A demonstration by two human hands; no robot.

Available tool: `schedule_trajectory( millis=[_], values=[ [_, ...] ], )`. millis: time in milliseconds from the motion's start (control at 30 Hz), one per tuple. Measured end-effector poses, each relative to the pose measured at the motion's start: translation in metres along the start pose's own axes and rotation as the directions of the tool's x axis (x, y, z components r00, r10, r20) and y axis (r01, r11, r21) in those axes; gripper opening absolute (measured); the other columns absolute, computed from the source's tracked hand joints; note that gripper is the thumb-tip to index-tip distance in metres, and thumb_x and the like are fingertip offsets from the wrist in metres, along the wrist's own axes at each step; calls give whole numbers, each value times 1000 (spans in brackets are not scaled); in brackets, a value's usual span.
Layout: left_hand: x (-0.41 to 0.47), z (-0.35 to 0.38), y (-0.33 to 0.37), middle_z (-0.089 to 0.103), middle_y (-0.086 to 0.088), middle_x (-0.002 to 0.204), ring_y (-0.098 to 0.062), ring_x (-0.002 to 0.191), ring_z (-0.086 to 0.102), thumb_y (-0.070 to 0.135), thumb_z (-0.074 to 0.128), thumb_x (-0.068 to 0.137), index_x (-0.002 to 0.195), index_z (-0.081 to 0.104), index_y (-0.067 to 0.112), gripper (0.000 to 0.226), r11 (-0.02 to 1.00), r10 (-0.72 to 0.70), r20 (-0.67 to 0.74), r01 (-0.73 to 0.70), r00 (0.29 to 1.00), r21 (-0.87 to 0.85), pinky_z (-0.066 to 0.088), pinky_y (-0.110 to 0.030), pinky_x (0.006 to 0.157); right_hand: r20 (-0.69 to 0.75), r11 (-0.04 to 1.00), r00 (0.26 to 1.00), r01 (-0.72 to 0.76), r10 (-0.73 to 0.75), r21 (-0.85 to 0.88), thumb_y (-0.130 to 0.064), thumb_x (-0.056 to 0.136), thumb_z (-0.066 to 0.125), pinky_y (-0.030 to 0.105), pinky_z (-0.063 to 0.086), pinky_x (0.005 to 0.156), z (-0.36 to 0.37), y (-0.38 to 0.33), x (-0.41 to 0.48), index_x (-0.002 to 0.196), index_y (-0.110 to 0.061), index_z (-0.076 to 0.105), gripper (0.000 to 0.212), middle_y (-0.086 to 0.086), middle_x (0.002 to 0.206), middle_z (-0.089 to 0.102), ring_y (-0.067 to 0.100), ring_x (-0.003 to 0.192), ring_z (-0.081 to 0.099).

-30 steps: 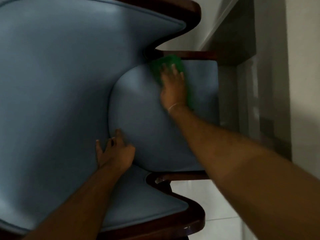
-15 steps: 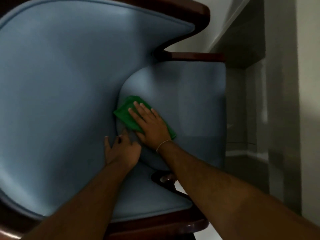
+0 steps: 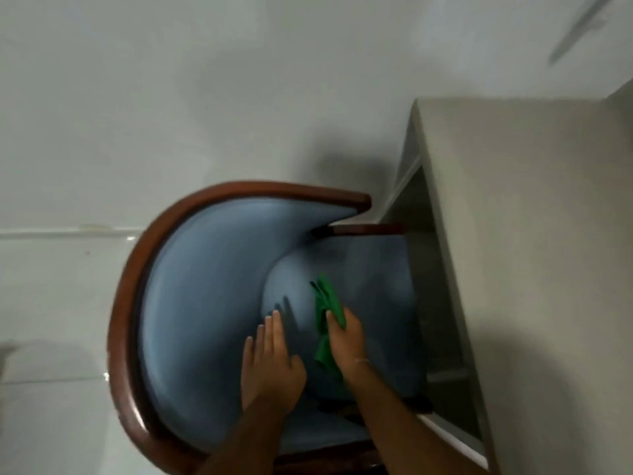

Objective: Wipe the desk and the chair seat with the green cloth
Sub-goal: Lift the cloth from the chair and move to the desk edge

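Here, one green cloth (image 3: 328, 305) hangs bunched in the closed right hand (image 3: 346, 341) above the one chair seat (image 3: 370, 269) at lower centre, left hand (image 3: 270, 365) flat and open beside it, pale desk (image 3: 531, 234) edging the seat's right.

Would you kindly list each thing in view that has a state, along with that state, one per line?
green cloth: bunched, gripped in the right hand, hanging over the seat
right hand: closed on the cloth
left hand: open, fingers straight, empty
chair seat: nothing lying on it, front edge tucked under the desk
desk: visible top bare
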State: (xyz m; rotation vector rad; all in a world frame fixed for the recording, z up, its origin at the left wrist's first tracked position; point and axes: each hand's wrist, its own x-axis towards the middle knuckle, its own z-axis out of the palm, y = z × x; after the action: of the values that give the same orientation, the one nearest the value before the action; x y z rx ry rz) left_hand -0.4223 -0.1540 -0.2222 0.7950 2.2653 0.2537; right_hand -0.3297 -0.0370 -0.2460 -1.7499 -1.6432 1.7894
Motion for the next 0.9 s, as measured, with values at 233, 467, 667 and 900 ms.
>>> schedule_trajectory(
  millis=[233, 467, 667, 900],
  values=[
    [-73, -89, 73, -13, 0, 185, -17, 172, -8, 39, 38, 105, 174, -17, 16, 91, 978, 210, 14, -210, 978, -17, -10, -40, 137, -36, 957, 996, -72, 86, 282, -24, 104, 65, 48, 60, 100, -107, -86, -147, 117, -20, 73, 16, 6, 113, 78, 25, 106, 74],
    [-137, -117, 162, -15, -1, 184, -17, 173, -7, 42, 24, 93, 174, -14, 15, 93, 874, 455, 94, -464, 886, 146, -8, -38, 137, -154, 869, 983, -11, 100, 494, -21, 103, 67, 47, 62, 97, -210, -107, -246, 123, -13, 72, 22, 12, 112, 81, 32, 106, 77],
    [-170, -62, 217, -15, -1, 184, -20, 173, -5, 46, 7, 91, 173, -18, 16, 91, 716, 565, 228, -609, 793, 341, -3, -44, 138, -280, 763, 947, 63, 158, 644, -29, 101, 70, 49, 61, 100, -309, -46, -309, 126, -13, 72, 30, 10, 116, 81, 31, 108, 77],
    [-230, 24, 281, -12, 4, 184, -15, 172, -6, 43, -1, 77, 165, -30, 12, 97, 547, 645, 352, -732, 678, 406, -9, -41, 138, -399, 528, 814, 137, 422, 838, -39, 94, 76, 54, 61, 97, -421, 94, -376, 134, -19, 66, 46, 14, 119, 79, 39, 110, 74]
  ],
)
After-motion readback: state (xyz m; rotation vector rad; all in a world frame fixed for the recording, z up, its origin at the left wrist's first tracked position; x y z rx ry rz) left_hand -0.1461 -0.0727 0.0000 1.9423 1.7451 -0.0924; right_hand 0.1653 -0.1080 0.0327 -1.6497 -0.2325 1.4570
